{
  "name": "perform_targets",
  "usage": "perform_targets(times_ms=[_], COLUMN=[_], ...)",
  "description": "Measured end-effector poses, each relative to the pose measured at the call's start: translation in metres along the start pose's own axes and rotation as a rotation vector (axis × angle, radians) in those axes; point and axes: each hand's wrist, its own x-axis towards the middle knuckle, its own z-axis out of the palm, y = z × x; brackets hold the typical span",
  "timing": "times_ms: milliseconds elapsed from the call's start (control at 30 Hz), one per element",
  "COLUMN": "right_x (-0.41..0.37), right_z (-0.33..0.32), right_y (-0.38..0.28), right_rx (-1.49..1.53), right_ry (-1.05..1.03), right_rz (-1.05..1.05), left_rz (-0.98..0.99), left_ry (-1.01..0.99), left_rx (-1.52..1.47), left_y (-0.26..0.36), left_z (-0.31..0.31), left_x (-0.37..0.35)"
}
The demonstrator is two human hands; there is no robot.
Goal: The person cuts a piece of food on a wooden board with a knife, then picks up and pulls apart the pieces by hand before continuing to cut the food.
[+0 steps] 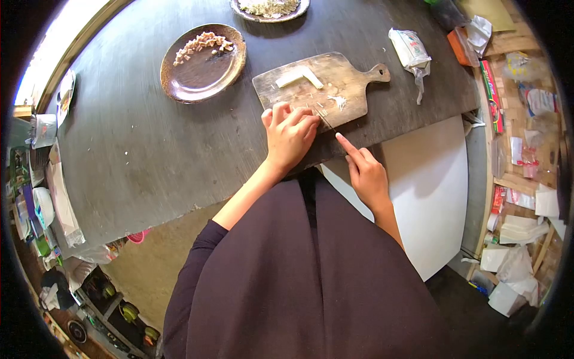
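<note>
My right hand (366,173) is closed round a knife (327,124), its index finger stretched along the top. The dark, thin blade reaches over the near edge of a wooden cutting board (341,67). Left of the blade, my left hand (289,134) presses down on the board with its fingers curled; what lies under the fingertips is hidden. Small pale slivers (321,110) lie by the blade. Farther back on the board are long white food pieces (299,76), set at an angle to each other. A little heap of white shreds (339,102) sits near the board's right side.
On the dark table (161,155), a brown plate (200,84) holds small diced pieces. Another plate (272,18) at the back carries a pale shredded heap. Right of the board's handle lies a white plastic packet (410,49). Shelves (514,179) with boxes and bags line the right.
</note>
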Motion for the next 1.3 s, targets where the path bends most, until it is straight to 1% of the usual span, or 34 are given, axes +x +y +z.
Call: perform_targets(times_ms=[333,500,733,933,1200,1300], right_x=[0.001,0.003,0.006,0.002,0.006,0.009], right_z=[-0.005,-0.003,-0.001,-0.007,0.004,0.010], right_y=[0.001,-0.002,-0.001,-0.002,0.004,0.008], right_rx=[0.000,-0.093,-0.012,-0.022,-0.070,-0.037], right_ry=[-0.026,-0.049,0.001,-0.072,-0.027,-0.017], right_rz=[-0.010,0.013,0.031,0.022,-0.031,-0.043], left_rz=[0.001,0.003,0.013,-0.002,0.005,0.007], left_ry=[-0.003,0.007,0.027,0.012,0.013,0.004], left_rx=[0.008,0.010,0.010,0.019,0.004,0.018], left_y=[0.000,0.001,0.000,0.000,0.003,0.004], left_z=[0.001,0.000,0.002,0.002,-0.002,-0.003], left_x=[0.000,0.001,0.000,0.000,0.003,0.004])
